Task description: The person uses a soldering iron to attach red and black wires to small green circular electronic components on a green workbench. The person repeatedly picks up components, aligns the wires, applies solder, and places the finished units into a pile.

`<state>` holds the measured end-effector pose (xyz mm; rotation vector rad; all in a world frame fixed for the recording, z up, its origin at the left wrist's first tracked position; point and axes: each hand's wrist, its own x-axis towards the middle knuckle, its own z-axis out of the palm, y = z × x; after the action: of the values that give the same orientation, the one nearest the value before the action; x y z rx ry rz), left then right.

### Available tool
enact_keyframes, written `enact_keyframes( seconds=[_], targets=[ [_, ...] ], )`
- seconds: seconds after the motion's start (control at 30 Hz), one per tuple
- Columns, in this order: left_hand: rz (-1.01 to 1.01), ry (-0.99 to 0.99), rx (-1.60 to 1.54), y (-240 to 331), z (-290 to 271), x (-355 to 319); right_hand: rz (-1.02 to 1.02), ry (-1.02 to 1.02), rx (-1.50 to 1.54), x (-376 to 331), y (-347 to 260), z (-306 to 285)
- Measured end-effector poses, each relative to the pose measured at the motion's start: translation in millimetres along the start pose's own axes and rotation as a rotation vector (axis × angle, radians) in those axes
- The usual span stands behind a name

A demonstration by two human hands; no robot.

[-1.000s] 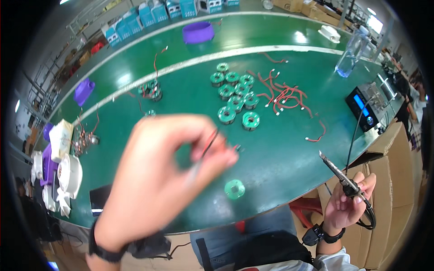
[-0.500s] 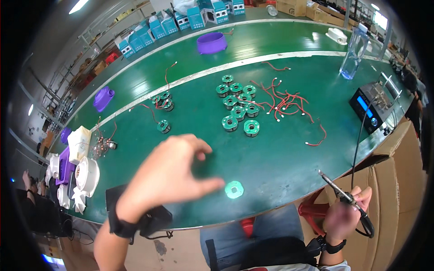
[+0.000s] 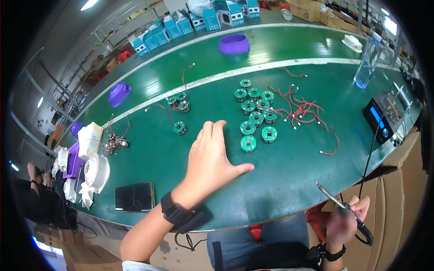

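Clearly, the left hand (image 3: 210,159) is spread and empty mid-frame, near the lowest coil (image 3: 248,143), right of centre; lower right, the right hand (image 3: 344,224) grips the iron (image 3: 331,195) by its handle, presumably so its tip clears the fingers.

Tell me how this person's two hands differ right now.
The left hand is open and looks empty; the right hand grips a soldering iron. The left is over the table, the right past its near edge. Both wear black wrist bands.
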<state>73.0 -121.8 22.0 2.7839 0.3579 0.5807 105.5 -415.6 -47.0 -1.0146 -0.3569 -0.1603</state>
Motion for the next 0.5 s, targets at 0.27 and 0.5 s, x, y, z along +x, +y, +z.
enact_keyframes(
  seconds=[0.27, 0.5],
  targets=[
    [-0.354, -0.038, -0.05, -66, -41, 2, 0.016, -0.043, 0.047, -3, 3, -1],
    [-0.389, 0.092, -0.169, -131, -21, 7, 0.018, -0.069, 0.027, -5, 8, 9]
  ],
)
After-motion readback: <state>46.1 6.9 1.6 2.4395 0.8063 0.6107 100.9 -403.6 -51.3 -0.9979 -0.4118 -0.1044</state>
